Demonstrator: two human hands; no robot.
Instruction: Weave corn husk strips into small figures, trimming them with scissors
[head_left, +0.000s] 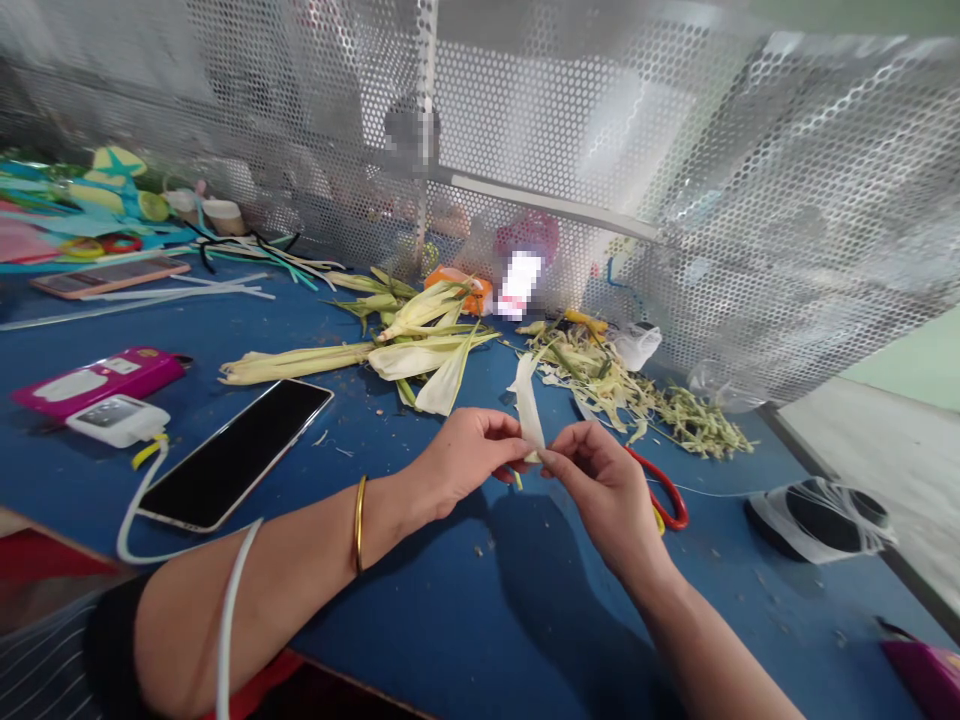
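Note:
A pale strip of corn husk (pixel 529 408) stands upright between my two hands, pinched and folded at its lower end. My left hand (pixel 469 455) grips that end between thumb and fingers; a gold bangle circles the wrist. From the other side, the thumb and fingertips of my right hand (pixel 604 485) close on the same folded end. A short greenish piece pokes out below the left fingers. Beyond my hands lies a bunch of whole corn husks (pixel 431 355). Red-handled scissors (pixel 675 500) rest partly hidden behind my right hand.
Husk scraps (pixel 600 385) are heaped at the back right. A black phone (pixel 240 455), a magenta pouch (pixel 105 380) and a white cabled device (pixel 116 418) lie left. A thread-wrapped black object (pixel 821 515) sits right. A perforated metal screen (pixel 540 130) stands behind the blue table (pixel 420 620).

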